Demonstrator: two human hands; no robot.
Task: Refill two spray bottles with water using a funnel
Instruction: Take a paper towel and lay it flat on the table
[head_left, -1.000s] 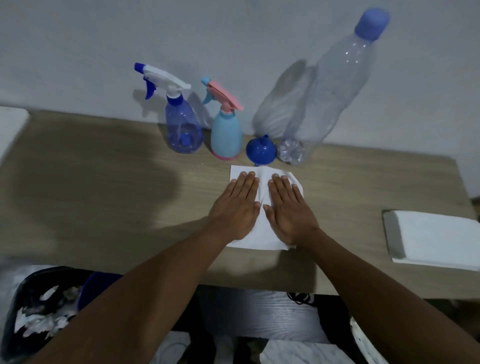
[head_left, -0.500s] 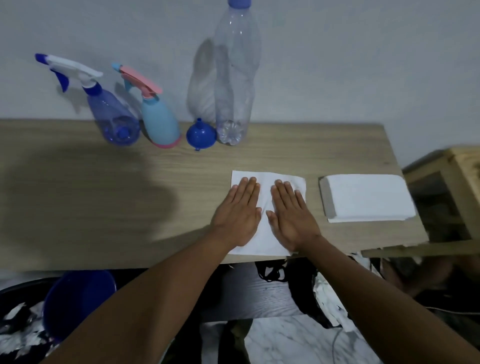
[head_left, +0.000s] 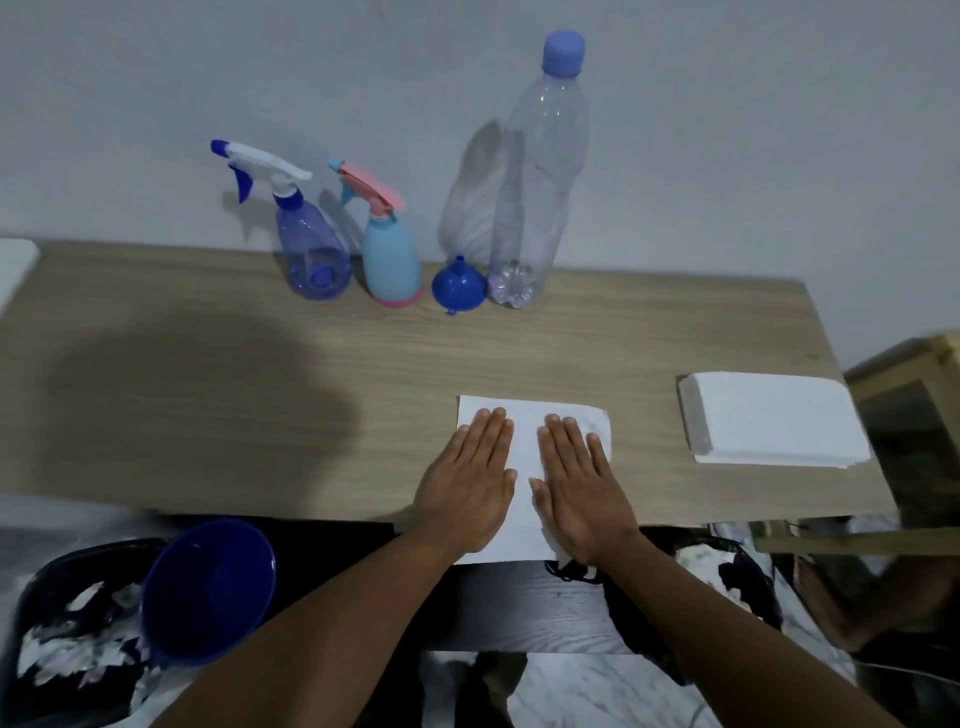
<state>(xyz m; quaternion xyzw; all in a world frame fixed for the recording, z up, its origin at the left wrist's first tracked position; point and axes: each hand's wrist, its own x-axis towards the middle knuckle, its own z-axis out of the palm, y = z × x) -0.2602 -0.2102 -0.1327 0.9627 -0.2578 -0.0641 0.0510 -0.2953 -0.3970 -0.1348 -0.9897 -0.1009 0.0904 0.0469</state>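
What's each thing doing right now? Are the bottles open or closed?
Blue spray bottle: upright, spray top on.
Pink-topped spray bottle: upright, spray top on.
Funnel: upside down, spout pointing up.
Big clear bottle: upright, cap on.
White sheet: flat under both hands.
Left hand: flat, pressing the sheet.
Right hand: flat, pressing the sheet.

Along the far edge of the pale wood-grain table (head_left: 208, 364) stand a translucent blue spray bottle (head_left: 311, 254) with a white-and-blue head, a light blue spray bottle (head_left: 390, 260) trimmed pink, a deep blue funnel (head_left: 458, 285) and a clear bottle (head_left: 535, 171) capped periwinkle. The paper sheet (head_left: 524, 431) at the near edge and the stack (head_left: 769, 421) by the right edge are white.
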